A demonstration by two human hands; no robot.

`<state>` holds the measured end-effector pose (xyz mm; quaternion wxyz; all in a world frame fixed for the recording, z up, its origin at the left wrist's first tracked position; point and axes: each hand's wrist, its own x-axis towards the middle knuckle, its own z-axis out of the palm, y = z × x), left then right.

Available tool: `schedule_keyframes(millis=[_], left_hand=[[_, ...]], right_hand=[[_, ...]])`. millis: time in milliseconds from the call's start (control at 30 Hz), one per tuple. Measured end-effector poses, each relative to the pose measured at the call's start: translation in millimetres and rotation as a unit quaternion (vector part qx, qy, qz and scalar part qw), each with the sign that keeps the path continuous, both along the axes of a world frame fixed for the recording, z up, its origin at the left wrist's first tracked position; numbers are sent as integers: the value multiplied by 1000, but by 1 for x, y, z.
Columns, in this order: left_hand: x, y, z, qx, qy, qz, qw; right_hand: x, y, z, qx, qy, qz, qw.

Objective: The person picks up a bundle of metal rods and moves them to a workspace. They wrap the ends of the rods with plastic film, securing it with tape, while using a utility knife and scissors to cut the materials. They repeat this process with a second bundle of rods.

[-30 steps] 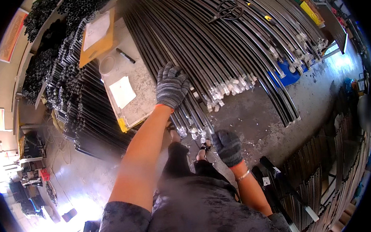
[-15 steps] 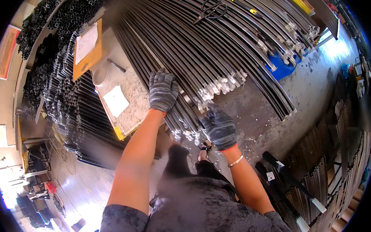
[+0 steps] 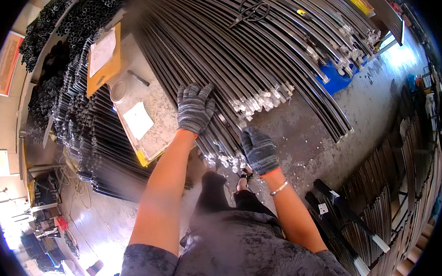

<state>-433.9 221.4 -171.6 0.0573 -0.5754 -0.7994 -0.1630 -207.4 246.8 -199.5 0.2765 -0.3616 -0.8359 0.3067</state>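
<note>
The left hand [image 3: 195, 108], in a grey striped knitted glove, lies palm down with its fingers extended over long, thin, dark metal tubes [image 3: 216, 53]. It is spread, not closed around a tube. The tubes run under it and extend away from the person. The right hand [image 3: 260, 151], in a matching glove, is positioned nearer the person and to the right, with fingers partly curled beside the near tube ends. Whether it has hold of a tube cannot be determined.

Just left of the right hand are tube ends covered in clear, crinkled plastic [image 3: 232, 162]. Beyond the right hand, a second row of tube ends carries whitish plastic wrapping [image 3: 264, 101].

Left of the left hand is a pale, scuffed flat board [image 3: 163, 136]. On it are a white rectangular paper sheet [image 3: 138, 120], a pale round ring-shaped item [image 3: 118, 91] and a dark slim pen [image 3: 138, 78]. Farther out, at the board's far end, is an orange-yellow flat clipboard [image 3: 109, 76] with white paper.

Well beyond both hands, black-handled scissors [image 3: 262, 10] and a yellow-and-black slender tool [image 3: 291, 7] rest on the tubes.
</note>
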Motion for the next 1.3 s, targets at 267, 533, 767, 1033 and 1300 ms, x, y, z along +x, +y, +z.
schedule_keyframes(millis=[267,533,767,1033,1300], left_hand=[[-1,2,0,42,11,-23,999],[0,0,-3,50,-18,-21,998],[-2,-4,-9,-13,6,-42,999],[-4,-3,-1,-75,67,-100,990],[-1,-1,2,-99,87,-120,984]], right_hand=[[7,0,-19,-60,-39,25,997],[76,-10,7,39,-15,107,993],[66,-23,-41,-418,224,16,880],[26,-21,-72,-270,91,45,957],[17,-12,21,43,-112,64,991]])
